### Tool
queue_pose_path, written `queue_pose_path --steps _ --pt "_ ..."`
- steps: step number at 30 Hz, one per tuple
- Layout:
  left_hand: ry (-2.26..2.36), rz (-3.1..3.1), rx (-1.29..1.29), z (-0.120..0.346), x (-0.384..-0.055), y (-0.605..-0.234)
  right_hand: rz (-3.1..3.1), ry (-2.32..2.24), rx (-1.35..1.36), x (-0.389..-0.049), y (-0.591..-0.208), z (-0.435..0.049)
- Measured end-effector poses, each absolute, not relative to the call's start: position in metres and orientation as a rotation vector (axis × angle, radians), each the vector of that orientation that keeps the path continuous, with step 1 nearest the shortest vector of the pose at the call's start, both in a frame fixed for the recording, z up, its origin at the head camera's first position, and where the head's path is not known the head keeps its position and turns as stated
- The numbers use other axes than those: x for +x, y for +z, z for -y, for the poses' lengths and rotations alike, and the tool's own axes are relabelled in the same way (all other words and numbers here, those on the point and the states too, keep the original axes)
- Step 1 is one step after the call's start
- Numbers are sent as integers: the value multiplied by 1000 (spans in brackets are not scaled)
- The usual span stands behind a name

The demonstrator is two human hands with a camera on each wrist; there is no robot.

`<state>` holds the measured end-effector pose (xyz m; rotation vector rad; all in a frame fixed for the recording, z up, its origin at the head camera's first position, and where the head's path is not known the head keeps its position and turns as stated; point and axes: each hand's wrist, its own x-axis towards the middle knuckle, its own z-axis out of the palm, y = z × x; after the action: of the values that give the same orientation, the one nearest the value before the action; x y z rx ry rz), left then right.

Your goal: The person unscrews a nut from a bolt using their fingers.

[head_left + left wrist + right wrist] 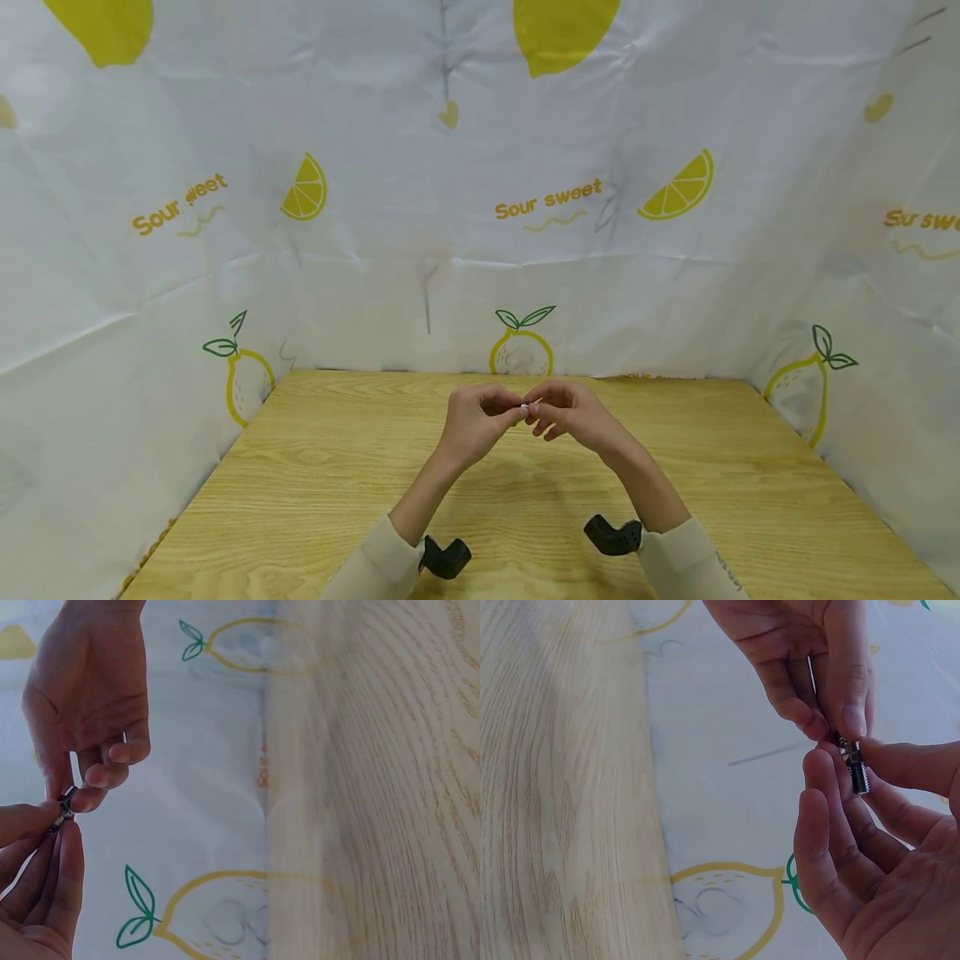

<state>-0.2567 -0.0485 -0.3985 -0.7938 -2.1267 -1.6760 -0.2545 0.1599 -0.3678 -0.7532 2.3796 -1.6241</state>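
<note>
While both hands meet above the desk (337,500), one small metal bolt (860,778) sits between their fingertips. Count of hands: two. Left hand (474,425): grip narrowed to a pinch, thumb and finger pressed on one end of the bolt. Right hand (581,418): grip likewise drawn down to a pinch on the same bolt, its other fingers loosely bent, spaced apart. Fingertips of the two hands are touching or nearly so; cannot tell which.

Bolt count: one seen. Its threaded shank shows in the right wrist view, tilted, pointing down toward the right palm; a shiny part above it is partly covered by fingers. Cannot tell whether that part is a separate piece. Bolt is off the desk, held in the air.

Sleeves, two, both pale: left sleeve (375,562), right sleeve (690,558). Black mounts, two, one at each cuff: left mount (447,558), right mount (613,535).

Desk: one, wood-grained. White sheeting (405,183) stands behind it and at both sides. Prints on it in the head view: two lemon slices, three outlined lemons with green leaves.
</note>
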Motion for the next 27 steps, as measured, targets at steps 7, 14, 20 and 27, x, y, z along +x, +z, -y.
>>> queue_pose_path --steps 7,14,20,27 --pt "-1665 2126 -793 48 -257 -399 -2379 -1619 -761 -256 -370 -161" --pt "-1709 2106 -776 46 -257 -399 -2376 -1625 -748 -258 -371 -161" --pt "-1709 2116 -765 46 -256 -398 -2369 -1628 -745 -258 -372 -161" --pt "-1723 2109 -778 47 -256 -399 -2377 -1626 -753 -258 -372 -160"
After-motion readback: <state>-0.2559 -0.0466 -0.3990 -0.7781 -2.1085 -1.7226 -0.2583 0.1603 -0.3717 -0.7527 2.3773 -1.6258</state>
